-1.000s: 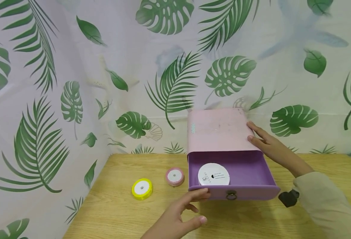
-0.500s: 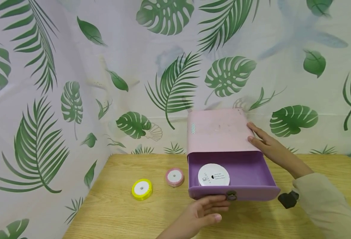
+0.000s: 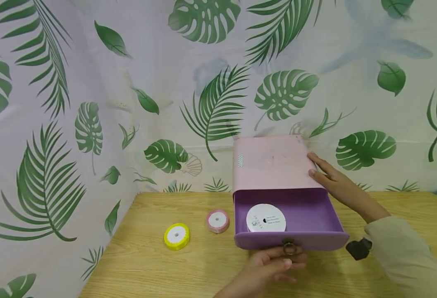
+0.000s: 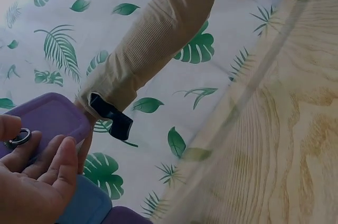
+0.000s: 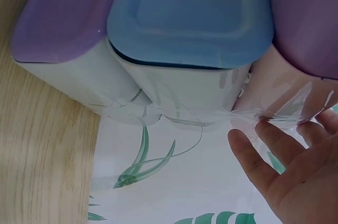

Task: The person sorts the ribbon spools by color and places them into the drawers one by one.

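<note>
Left grip [image 3: 263, 268] is touching ring pull [image 3: 289, 248] on front of purple drawer [image 3: 318, 240], forefinger lying behind it; whether thumb is pinching, I cannot tell. Right grip [image 3: 335, 182], fingers spread, is resting against right side of pink cabinet [image 3: 274, 163]. Drawer is standing pulled out from cabinet's top level, holding white spool [image 3: 256, 215] at left front. Pink spool [image 3: 212, 223] and yellow spool [image 3: 171, 240] are lying on counter [image 3: 147, 269], left of cabinet.
</note>
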A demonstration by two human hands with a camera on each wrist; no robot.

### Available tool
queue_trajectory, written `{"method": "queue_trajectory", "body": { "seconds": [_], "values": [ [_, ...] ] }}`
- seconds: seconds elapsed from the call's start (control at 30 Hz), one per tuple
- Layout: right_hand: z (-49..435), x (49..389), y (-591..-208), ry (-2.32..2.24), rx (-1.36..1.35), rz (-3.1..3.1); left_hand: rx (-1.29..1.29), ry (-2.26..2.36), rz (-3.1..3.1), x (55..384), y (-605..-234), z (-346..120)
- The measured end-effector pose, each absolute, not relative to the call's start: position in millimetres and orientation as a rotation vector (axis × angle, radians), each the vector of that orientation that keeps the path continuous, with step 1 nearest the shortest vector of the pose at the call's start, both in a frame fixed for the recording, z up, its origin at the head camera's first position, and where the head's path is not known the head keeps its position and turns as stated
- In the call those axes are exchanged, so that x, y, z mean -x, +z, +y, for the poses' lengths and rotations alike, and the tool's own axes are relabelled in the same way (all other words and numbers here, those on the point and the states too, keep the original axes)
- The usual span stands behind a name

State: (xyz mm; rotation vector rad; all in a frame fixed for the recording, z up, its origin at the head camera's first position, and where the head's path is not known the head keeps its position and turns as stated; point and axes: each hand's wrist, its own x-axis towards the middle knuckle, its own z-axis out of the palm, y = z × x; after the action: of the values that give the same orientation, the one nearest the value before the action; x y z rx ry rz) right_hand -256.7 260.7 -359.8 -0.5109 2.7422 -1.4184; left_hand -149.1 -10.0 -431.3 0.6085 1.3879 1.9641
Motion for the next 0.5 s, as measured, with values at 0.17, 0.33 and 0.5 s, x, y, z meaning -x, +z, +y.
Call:
{"method": "queue_trajectory", "body": {
  "seconds": [0.17, 0.33, 0.5],
  "values": [
    [260.8, 256.2, -359.2, -1.418, 0.504, 2.742, -0.525, 2.032, 1.398, 146.1, -430.5, -1.1],
    [261.0, 256.5, -360.5, -1.411, 0.500, 2.747, -0.561, 2.036, 1.491, 143.9, -430.1, 0.5],
    [260.4, 256.6, -360.3, -1.409, 0.500, 2.758, -0.661, 2.021, 1.538, 145.9, -428.7, 0.5]
  ]
}}
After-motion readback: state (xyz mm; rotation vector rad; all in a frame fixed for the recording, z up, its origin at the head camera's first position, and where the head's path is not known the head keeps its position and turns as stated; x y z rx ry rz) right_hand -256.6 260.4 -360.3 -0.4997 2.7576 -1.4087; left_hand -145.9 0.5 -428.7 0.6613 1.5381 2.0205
